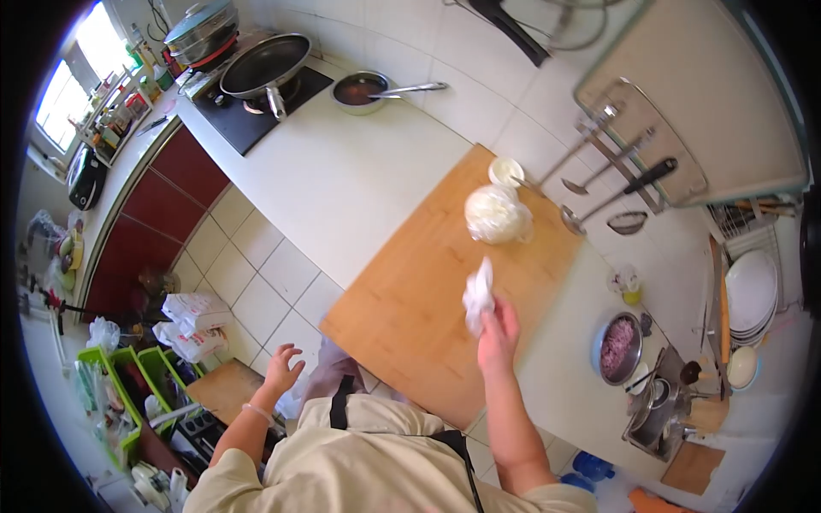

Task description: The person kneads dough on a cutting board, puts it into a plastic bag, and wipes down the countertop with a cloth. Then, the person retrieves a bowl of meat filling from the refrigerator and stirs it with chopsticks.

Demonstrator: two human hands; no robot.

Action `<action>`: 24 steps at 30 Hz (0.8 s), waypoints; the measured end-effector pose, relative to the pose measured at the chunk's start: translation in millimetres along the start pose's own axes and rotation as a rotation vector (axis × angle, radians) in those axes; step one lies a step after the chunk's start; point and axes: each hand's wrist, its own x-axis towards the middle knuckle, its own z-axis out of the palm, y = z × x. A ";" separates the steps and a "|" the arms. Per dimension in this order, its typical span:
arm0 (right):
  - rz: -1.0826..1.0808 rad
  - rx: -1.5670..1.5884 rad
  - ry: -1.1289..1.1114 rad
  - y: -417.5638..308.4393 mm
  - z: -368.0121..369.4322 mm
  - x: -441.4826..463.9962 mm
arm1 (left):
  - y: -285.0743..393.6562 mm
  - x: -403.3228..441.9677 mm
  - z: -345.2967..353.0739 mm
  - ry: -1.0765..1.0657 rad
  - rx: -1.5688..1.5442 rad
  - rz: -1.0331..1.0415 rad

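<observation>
My right hand [499, 332] is closed on a crumpled white cloth or tissue [479, 297], held above the wooden board [419, 282]. Off to the left, my left hand [284, 368] hangs beside my body with its fingers apart and nothing in it. A round, pale bundle wrapped in clear plastic [498, 214] rests near the board's far edge, beyond my right hand. Just behind that bundle stands a small white bowl [506, 172], close to the wall.
A frying pan [267, 67] sits on the dark cooktop [231, 107], beside a pot with a spoon [359, 92]. Utensils hang on the right wall above a metal bowl of purplish food [617, 348]. Green bins [111, 398] stand at the lower left.
</observation>
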 end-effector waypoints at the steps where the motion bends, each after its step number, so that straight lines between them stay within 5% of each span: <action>1: -0.119 -0.148 -0.003 7.5 32.7 30.5 | -6.1 4.6 -18.5 -0.015 -0.066 -0.073; 4: -0.425 -0.608 -0.056 54.1 100.9 125.3 | -76.6 18.5 -50.6 0.027 -0.067 -0.051; 8: -0.587 -1.228 -0.097 135.5 162.1 207.5 | -131.0 23.7 -123.6 0.110 -0.146 -0.282; 10: -0.203 -1.289 -0.263 168.9 194.8 235.6 | -173.9 26.9 -141.3 0.095 -0.150 -0.282; 13: 0.053 -1.590 -0.301 221.7 219.8 295.1 | -199.7 41.6 -161.5 0.061 -0.131 -0.287; 17: 0.442 -1.622 -0.077 219.6 245.2 274.3 | -195.3 63.9 -184.2 0.083 -0.214 -0.317; 24: 0.159 -1.694 -0.354 251.9 258.1 80.3 | -194.4 100.4 -157.9 0.021 -0.316 -0.281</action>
